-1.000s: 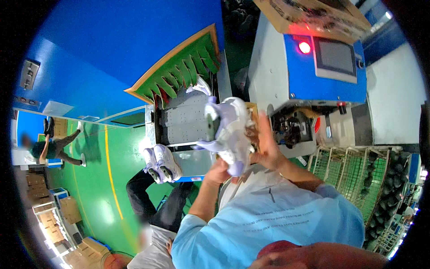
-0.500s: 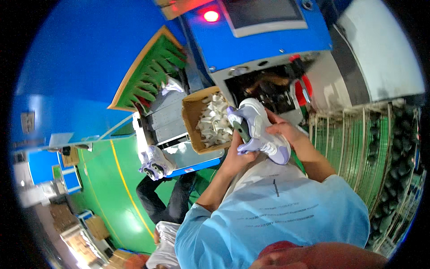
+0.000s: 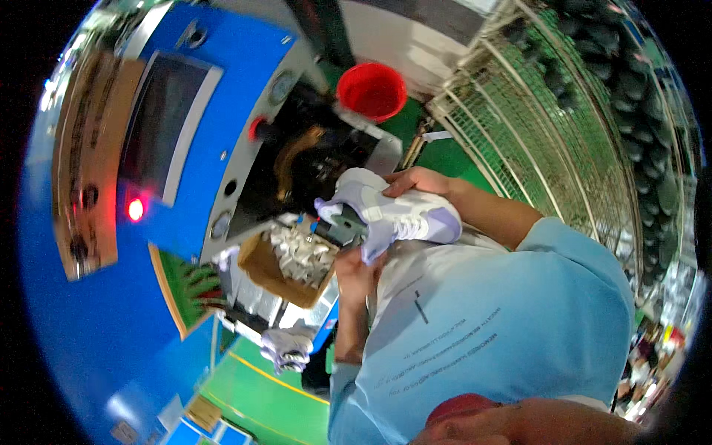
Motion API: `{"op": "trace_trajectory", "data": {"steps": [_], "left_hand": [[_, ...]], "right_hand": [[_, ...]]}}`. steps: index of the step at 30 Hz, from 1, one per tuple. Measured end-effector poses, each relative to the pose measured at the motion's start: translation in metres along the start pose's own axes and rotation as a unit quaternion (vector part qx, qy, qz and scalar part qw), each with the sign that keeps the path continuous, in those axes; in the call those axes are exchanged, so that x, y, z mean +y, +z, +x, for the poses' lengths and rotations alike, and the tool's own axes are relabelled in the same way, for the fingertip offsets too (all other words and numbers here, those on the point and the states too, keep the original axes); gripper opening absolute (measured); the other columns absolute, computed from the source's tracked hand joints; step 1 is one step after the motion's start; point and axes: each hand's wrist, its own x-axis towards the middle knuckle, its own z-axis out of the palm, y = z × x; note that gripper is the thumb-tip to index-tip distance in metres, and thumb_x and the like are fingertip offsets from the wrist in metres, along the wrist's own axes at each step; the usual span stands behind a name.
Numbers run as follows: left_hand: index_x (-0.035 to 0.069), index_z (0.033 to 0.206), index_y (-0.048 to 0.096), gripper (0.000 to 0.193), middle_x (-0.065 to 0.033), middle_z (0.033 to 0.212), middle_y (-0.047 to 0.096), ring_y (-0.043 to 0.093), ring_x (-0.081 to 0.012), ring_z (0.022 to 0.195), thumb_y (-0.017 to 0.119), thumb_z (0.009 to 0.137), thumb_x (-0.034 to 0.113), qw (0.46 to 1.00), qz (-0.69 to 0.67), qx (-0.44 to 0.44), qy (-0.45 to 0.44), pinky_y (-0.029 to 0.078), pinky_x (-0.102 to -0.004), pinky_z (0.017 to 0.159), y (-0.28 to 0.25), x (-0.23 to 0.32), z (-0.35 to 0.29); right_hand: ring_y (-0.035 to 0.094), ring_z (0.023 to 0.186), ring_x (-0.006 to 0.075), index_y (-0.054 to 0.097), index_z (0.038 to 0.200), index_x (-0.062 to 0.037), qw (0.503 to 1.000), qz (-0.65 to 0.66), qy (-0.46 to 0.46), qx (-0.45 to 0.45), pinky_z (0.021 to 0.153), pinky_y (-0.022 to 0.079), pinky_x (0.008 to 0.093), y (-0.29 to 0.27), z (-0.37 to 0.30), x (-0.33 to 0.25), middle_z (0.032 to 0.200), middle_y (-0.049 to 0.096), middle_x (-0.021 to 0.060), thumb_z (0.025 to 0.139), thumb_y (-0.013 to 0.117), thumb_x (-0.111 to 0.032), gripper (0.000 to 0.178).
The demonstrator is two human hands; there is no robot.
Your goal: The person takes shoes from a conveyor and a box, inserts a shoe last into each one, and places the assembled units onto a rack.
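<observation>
A white and purple sneaker (image 3: 434, 213) lies across my front, its toe pointing right. Inside its opening shows a dark grey-green block, probably a shoe last (image 3: 343, 228). My right hand (image 3: 424, 180) is closed round the far side of the sneaker, near the middle. At the purple collar, my left hand (image 3: 356, 273) grips the near left part; some of its fingers are hidden behind the sneaker. Just left of that hand is a cardboard box (image 3: 295, 294) of small white pieces (image 3: 297, 252).
Ahead stands a blue machine (image 3: 245, 96) with a screen, a lit red lamp (image 3: 136, 209) and a dark open cavity (image 3: 297, 159). A red bucket (image 3: 371, 93) is beyond it. Wire racks (image 3: 519, 133) rise on the right. More white and purple sneakers (image 3: 288, 347) rest at the left.
My view has swung to the right, bringing the red bucket and racks further in. The sneaker has turned so its toe points more to the right. Both hands still hold it.
</observation>
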Motion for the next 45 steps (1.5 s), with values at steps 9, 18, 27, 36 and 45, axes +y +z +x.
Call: {"op": "trace_trajectory", "data": {"steps": [9, 18, 27, 36, 45], "left_hand": [[0.001, 0.098, 0.06, 0.054, -0.0098, 0.099, 0.063, 0.059, -0.0219, 0.094, 0.035, 0.108, 0.047, 0.954, -0.223, 0.197, 0.046, 0.052, -0.0359, 0.078, 0.006, -0.04, 0.004], [-0.003, 0.127, 0.055, 0.048, -0.009, 0.111, 0.065, 0.063, -0.0189, 0.099, 0.059, 0.103, 0.039, 0.969, -0.225, 0.089, -0.056, 0.051, -0.0331, 0.087, -0.008, 0.003, 0.008], [-0.004, 0.11, 0.06, 0.031, -0.0093, 0.099, 0.066, 0.058, -0.0155, 0.09, 0.059, 0.104, 0.026, 0.947, -0.169, 0.253, 0.1, 0.048, -0.03, 0.084, -0.007, -0.042, 0.021], [0.003, 0.124, 0.051, 0.035, -0.0038, 0.103, 0.065, 0.059, -0.01, 0.09, 0.07, 0.096, 0.009, 0.946, -0.286, 0.085, 0.127, 0.049, -0.0244, 0.081, -0.002, -0.071, 0.017], [0.01, 0.114, 0.049, 0.03, -0.0023, 0.089, 0.059, 0.066, -0.0213, 0.085, 0.062, 0.103, 0.035, 0.825, -0.564, 0.032, 0.021, 0.049, -0.032, 0.067, 0.007, -0.118, 0.106]], "right_hand": [[0.045, 0.136, 0.0225, 0.023, 0.159, -0.0002, 0.867, -0.463, -0.163, -0.087, 0.114, 0.035, 0.0333, 0.009, -0.022, -0.01, 0.152, 0.046, 0.0164, 0.08, 0.079, -0.018, 0.099], [0.053, 0.127, 0.0205, 0.021, 0.161, -0.0024, 0.934, -0.334, -0.108, -0.071, 0.108, 0.041, 0.0329, 0.027, -0.004, 0.008, 0.147, 0.051, 0.0152, 0.071, 0.08, -0.009, 0.108], [0.063, 0.105, 0.0177, 0.027, 0.16, -0.004, 0.927, -0.354, -0.12, 0.036, 0.09, 0.05, 0.0305, 0.078, 0.004, 0.015, 0.119, 0.066, 0.0105, 0.074, 0.079, -0.002, 0.1], [0.067, 0.106, 0.0198, 0.046, 0.151, -0.0041, 0.926, -0.217, -0.233, 0.203, 0.093, 0.052, 0.0326, 0.082, 0.035, 0.006, 0.126, 0.067, 0.0107, 0.079, 0.078, -0.01, 0.078], [0.066, 0.086, 0.0391, 0.042, 0.155, -0.0283, 0.435, -0.812, -0.282, 0.267, 0.08, 0.054, 0.0494, 0.1, 0.114, 0.01, 0.104, 0.061, 0.0238, 0.078, 0.075, -0.026, 0.083]]}}
